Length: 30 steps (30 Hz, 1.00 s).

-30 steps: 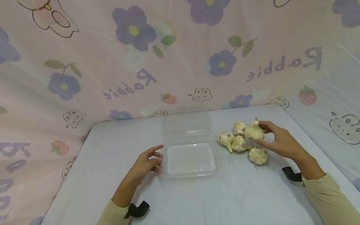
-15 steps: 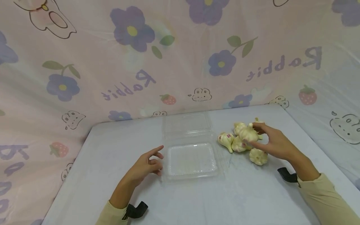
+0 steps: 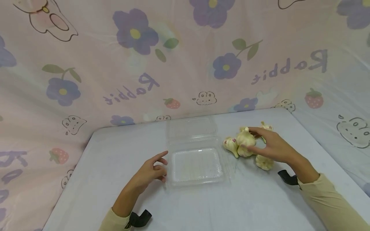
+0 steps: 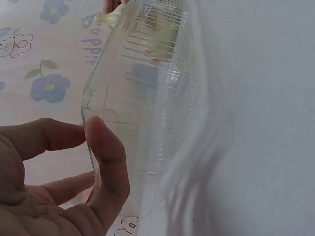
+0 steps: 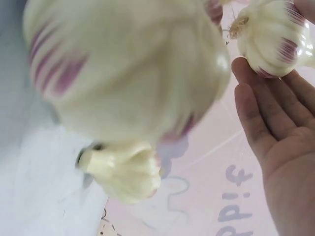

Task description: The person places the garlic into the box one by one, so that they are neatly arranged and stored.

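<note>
My right hand [image 3: 273, 146] holds a garlic bulb [image 3: 245, 138] between thumb and fingers, its stem end up, over a cluster of others. In the right wrist view this garlic bulb [image 5: 270, 37] shows purple streaks and roots. Left of it lies one bulb [image 3: 230, 145]; another [image 3: 264, 162] lies in front, and one [image 3: 266, 127] behind the hand. More bulbs are partly hidden beneath and behind the held one. My left hand [image 3: 151, 171] is at the left edge of a clear plastic container [image 3: 199, 183], fingertips pinching its rim [image 4: 91, 98] in the left wrist view.
The container's lid [image 3: 190, 126] lies folded back toward the rear wall. A white cloth covers the table [image 3: 115, 160], and a patterned curtain [image 3: 179, 64] hangs behind it and at both sides. A black wrist mount [image 3: 140, 218] sits at each sleeve.
My right hand has moved left with its garlic bulb, now over the cluster, uncovering a bulb behind the hand. The left hand has stayed at the container's edge.
</note>
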Motion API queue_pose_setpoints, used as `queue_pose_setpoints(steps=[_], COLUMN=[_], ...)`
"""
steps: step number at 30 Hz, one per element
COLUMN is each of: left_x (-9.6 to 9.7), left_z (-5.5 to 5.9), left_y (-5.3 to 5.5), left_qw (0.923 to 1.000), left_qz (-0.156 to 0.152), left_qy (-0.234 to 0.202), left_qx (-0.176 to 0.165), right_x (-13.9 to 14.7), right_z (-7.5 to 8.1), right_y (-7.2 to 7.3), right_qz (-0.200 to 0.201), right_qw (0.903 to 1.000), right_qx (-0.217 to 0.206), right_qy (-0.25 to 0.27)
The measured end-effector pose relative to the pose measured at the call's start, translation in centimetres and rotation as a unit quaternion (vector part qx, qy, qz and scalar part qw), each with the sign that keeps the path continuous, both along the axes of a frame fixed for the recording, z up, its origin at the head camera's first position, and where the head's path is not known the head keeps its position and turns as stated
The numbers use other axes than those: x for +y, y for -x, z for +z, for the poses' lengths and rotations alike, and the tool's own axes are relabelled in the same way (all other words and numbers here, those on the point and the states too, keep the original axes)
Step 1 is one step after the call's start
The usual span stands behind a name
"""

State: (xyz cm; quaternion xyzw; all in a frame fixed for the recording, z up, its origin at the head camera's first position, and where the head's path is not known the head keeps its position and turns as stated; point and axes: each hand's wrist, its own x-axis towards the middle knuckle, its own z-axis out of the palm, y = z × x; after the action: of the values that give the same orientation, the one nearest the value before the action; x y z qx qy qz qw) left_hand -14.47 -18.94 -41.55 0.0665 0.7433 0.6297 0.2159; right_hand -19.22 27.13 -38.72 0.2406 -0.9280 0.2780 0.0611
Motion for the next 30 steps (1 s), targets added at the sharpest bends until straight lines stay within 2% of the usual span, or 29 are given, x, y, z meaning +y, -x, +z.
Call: queue_pose_setpoints(steps=[9,12,19,27,30], left_x=[-0.1,-0.1,-0.1,-0.2,-0.2], left_z=[-0.4,-0.3,-0.2,-0.3,-0.2], left_y=[0.1,0.1,0.1,0.0,0.1], left_qw=[0.9999,0.9999,0.9999,0.9998,0.9997], left_qz=[-0.008,-0.005,-0.003,-0.004,-0.005], left_qy=[-0.012,-0.015,-0.016,-0.018,-0.024], left_qx=[0.004,0.000,0.000,-0.002,-0.003], right_x=[-1.6,-2.0,-3.1,-4.2,-4.6], right_z=[-0.2,-0.2,0.0,0.4,0.5], right_y=[0.4,0.4,0.5,1.0,1.1], right_qz=[0.029,0.034,0.047,0.078,0.084], right_qw=[0.9989,0.9986,0.9988,0.9961,0.9957], right_qx=[0.038,0.040,0.013,0.041,0.039], right_qy=[0.001,0.000,0.000,0.001,0.004])
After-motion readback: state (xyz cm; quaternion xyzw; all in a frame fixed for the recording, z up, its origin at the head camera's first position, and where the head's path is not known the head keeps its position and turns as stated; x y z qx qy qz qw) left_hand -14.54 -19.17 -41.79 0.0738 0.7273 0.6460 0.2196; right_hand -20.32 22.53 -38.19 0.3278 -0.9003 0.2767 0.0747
